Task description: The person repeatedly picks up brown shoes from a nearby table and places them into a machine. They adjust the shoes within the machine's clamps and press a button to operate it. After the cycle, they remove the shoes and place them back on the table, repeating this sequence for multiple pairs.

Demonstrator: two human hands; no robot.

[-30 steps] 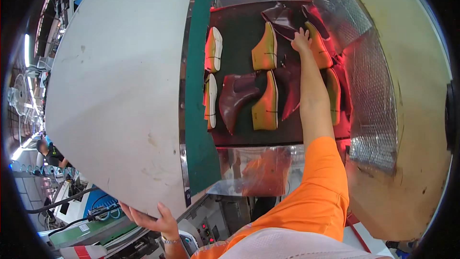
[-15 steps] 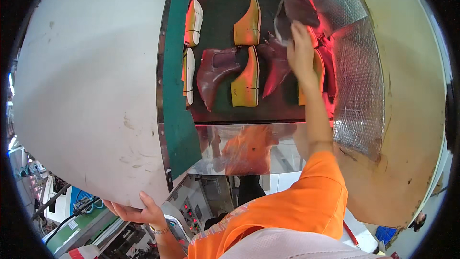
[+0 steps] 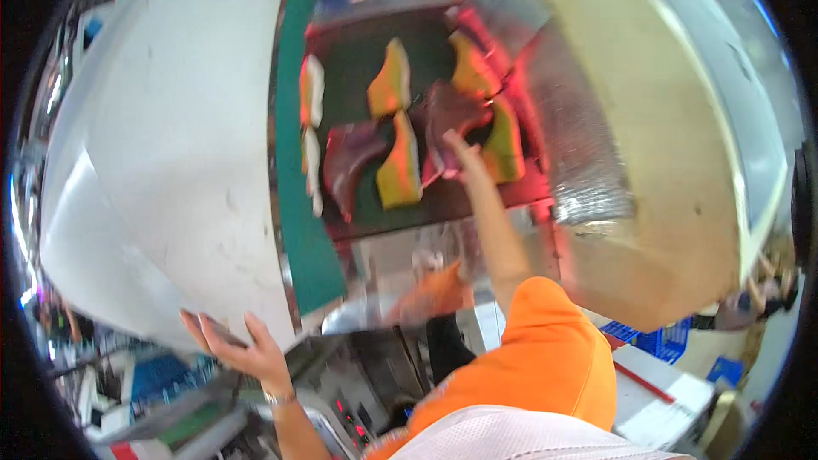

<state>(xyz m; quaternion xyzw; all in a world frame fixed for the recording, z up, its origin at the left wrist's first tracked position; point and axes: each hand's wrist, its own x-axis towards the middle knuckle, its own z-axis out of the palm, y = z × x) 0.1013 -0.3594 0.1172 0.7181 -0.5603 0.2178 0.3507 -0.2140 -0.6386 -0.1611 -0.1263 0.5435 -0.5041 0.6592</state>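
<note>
My right hand (image 3: 460,156) reaches over the dark belt (image 3: 354,89) and seems closed on a dark maroon ankle boot upper (image 3: 456,106), though motion blurs the fingers. Partly covered by this boot, a second maroon upper lies under or beside it. Another maroon boot upper (image 3: 348,158) rests further left, between the soles. Yellow-orange wedge soles (image 3: 399,175) lie in rows on the belt, with one wedge sole (image 3: 503,146) just right of my hand. My left hand (image 3: 243,351) is open, fingers spread, by the lower edge of the large white panel (image 3: 170,162).
A green strip (image 3: 308,170) borders the belt's left side. To the right are a foil-lined wall (image 3: 588,153) and a tan panel (image 3: 665,162), lit by red glow. Shiny metal (image 3: 400,264) fronts the belt. Blue baskets (image 3: 660,341) stand at lower right.
My right hand has brought the boot upper nearer and to the left, uncovering the far right wedge sole. My left hand's fingers have spread near the panel edge. The whole view has tilted.
</note>
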